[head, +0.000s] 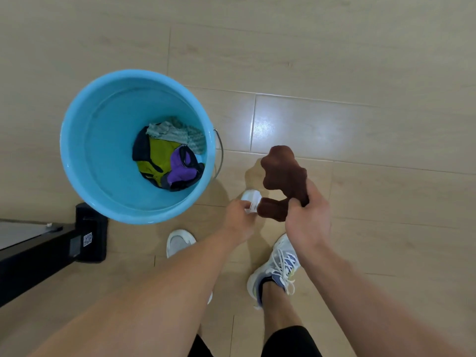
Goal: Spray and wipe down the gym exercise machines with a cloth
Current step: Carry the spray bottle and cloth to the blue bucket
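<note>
Brown cloth [283, 173], bunched and twisted, held up over the floor [334, 60] in front of the person. Right hand [307, 217] grips it about the middle, fingers curled round the wad; one lobe stands up above the fist, a shorter end sticks out toward the left hand [239, 215].

Left hand: fingers curled round a small white object [251, 199], probably the top of a spray bottle. Most of it is hidden by the hand, so identity is not certain. It sits just beside the cloth's lower end, possibly touching.

Handling, judged: cloth is soft, limp and light, with no stiffness of its own. It will take any shape the fist gives it. May be damp, cannot tell. A mid-wad grip is secure for carrying; for wiping, better spread flat under the palm with the edges gathered. The white object looks like hard, smooth plastic, likely slippery if wet; hold it round the neck.

Surroundings: blue bucket [77, 150] stands on the floor to the left, well apart from the hands. Inside it is a heap of rags [167, 158] in grey, yellow-green, purple and dark. Metal bail handle [220, 150] hangs on its right side. Black machine base [51, 248] at lower left, near the bucket. Two light trainers [277, 269] visible below the hands.

Stage, judged: preparation only; no wiping of a machine under way.
</note>
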A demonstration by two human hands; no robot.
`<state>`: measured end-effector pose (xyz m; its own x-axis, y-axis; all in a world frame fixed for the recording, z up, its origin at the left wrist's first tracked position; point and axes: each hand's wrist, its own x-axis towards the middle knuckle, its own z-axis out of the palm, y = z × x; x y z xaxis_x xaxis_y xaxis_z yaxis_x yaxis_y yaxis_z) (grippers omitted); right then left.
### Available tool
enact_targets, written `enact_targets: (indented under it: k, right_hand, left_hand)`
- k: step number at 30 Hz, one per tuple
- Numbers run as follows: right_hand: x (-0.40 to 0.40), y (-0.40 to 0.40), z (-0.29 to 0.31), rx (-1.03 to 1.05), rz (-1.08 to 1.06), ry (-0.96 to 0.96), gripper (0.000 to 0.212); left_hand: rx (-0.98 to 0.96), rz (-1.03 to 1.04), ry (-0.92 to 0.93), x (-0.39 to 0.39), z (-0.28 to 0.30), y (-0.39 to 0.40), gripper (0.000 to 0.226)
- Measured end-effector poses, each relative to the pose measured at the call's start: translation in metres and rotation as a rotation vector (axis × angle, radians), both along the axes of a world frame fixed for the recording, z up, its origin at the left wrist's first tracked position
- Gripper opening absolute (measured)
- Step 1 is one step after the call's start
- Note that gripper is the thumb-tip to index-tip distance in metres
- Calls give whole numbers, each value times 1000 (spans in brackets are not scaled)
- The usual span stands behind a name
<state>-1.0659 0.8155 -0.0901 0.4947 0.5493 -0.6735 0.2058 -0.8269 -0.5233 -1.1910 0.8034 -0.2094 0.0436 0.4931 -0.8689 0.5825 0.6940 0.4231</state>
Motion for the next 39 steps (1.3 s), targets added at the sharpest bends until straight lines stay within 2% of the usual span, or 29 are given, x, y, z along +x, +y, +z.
enact_targets:
  k: [6,13,16,17,18,20,21,23,24,25,29,33,35,39]
  right_hand:
    - [-9,0,-2,48,59,-10,59]
    - [-34,16,43,185,158,35,51]
    - [-59,32,81,265,197,137,48]
    - [-69,35,89,287,219,173,49]
    - [-79,40,94,299,235,207,49]
    - [-102,50,97,302,278,247,46]
    - [-113,55,94,292,306,252,46]
    - [-133,66,84,273,338,266,46]
    - [-144,71,75,257,340,278,44]
    - [-155,76,69,220,351,295,42]
    - [-190,85,67,44,310,442,65]
    - [-201,72,102,59,183,484,59]
    - [-200,62,124,59,180,444,55]
    - [-178,49,182,106,149,346,45]
  left_hand:
    - [-6,-27,-50,13,-6,6,10]
    - [-12,-67,-114,-8,21,-4,36]
    - [7,43,-132,-35,44,-6,37]
    - [31,134,-115,-48,49,-11,41]
    - [33,208,-71,-62,46,-18,56]
    - [-23,261,-18,-87,31,-36,95]
    - [-79,266,-33,-98,26,-39,95]
    - [-107,189,-5,-117,56,-19,57]
    - [-97,153,23,-126,68,-11,42]
    - [-102,152,42,-135,72,-8,39]
    - [-134,195,70,-170,86,-8,43]
    - [-85,299,74,-191,116,-17,37]
    - [-88,401,65,-197,140,-20,34]
    - [-103,657,-68,-201,215,-13,46]
